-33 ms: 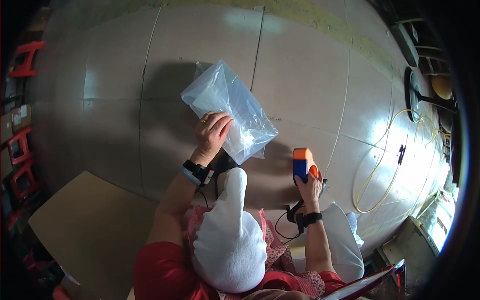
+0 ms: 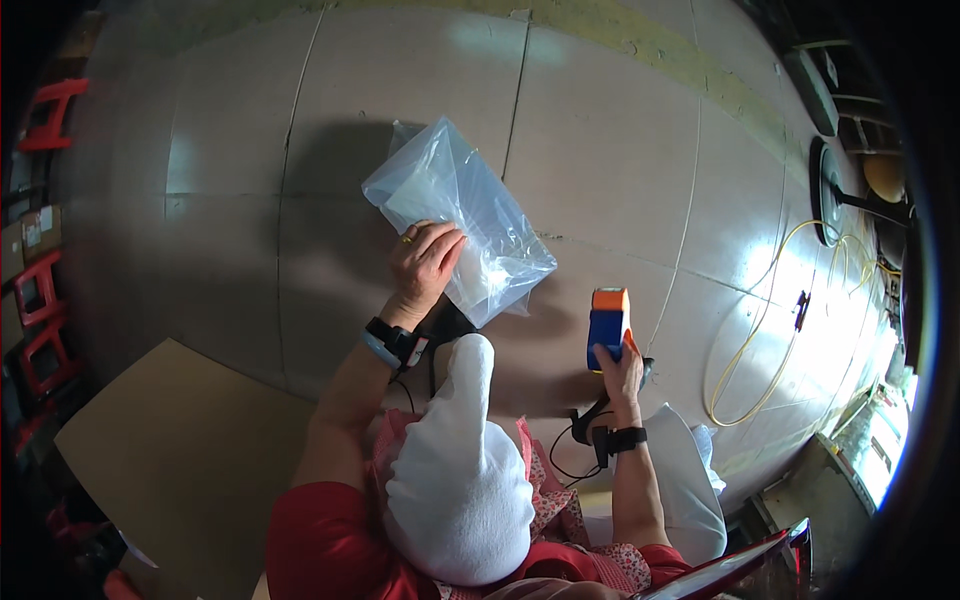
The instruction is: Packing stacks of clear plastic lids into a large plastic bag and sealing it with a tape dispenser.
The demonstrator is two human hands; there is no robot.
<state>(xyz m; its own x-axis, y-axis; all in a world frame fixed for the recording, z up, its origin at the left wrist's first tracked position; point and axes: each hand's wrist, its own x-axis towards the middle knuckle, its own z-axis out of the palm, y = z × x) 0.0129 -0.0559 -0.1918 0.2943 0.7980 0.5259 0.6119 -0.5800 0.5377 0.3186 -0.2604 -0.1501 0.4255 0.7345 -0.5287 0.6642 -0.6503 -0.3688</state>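
Note:
A clear plastic bag with something pale inside, hard to make out, lies tilted ahead of me. My left hand has its fingers pressed together on the bag's near left side, pinching the film; a ring and a dark wrist strap show on that arm. To the right, apart from the bag, my right hand is wrapped round a blue and orange label gun, its orange end pointing away from me. Part of the gun's handle is hidden by my fingers.
A large cardboard sheet lies at the lower left. White cloth fills the lower middle between my arms. Red stools stand along the left edge. At the right, a yellow hose loops over the tiled floor.
My right hand has turned the label gun, so more of its blue side shows and the orange handle opening is hidden. My left hand and the bag have hardly moved.

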